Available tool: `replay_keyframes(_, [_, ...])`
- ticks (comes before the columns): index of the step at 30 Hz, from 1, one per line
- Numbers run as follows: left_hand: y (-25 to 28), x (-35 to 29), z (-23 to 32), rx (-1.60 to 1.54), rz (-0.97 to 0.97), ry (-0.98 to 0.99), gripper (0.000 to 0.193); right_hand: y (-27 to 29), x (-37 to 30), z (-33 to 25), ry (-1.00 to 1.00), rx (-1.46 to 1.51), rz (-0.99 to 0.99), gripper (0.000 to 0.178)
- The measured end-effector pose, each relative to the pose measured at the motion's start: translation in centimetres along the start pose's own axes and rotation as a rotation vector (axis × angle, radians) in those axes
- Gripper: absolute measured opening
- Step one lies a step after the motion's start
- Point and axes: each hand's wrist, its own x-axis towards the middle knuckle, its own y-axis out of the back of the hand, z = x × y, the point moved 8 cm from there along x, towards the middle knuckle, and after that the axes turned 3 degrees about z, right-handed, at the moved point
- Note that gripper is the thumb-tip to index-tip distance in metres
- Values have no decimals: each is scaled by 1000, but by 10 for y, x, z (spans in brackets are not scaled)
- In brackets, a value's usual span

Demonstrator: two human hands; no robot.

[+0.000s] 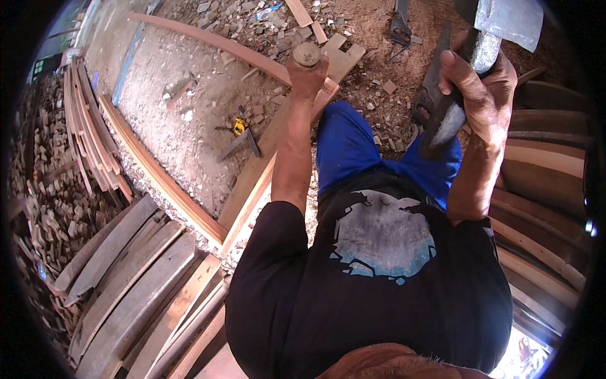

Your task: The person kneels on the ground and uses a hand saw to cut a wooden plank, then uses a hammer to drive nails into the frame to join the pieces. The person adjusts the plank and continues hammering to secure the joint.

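Gripping: left hand (307, 74) fisted round wooden peg (307, 54), right hand (480, 95) clenching hatchet (486, 44); rubble-strewn dirt floor (189, 120).

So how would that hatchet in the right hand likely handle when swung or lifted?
The hatchet probably feels top-heavy: its broad metal head sits above the right hand. The dark handle looks rigid, and its smooth sheen suggests it might be somewhat slippery.

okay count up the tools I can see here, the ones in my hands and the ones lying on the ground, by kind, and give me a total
Axe, in the right hand: 1
Round-topped tool, in the left hand: 1
Yellow tape measure on the ground: 1
Dark square beside it: 1
Total: 4
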Motion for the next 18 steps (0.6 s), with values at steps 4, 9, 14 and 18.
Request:
replay_keyframes(4, [-4,-6,-1,-53,-16,19,24,-3,1,-2,9,-3,-12,20])
replay_keyframes(9, [-21,-8,7,26,-91,-7,24,-4,4,-2,27,12,-37,21])
replay_keyframes(14, [-1,3,3,59,-3,-42,26,-4,2,-2,23,-14,-40,22])
replay_keyframes(18, [-19,-4,0,15,-38,-50,27,-2,2,-15,40,-21,-13,22])
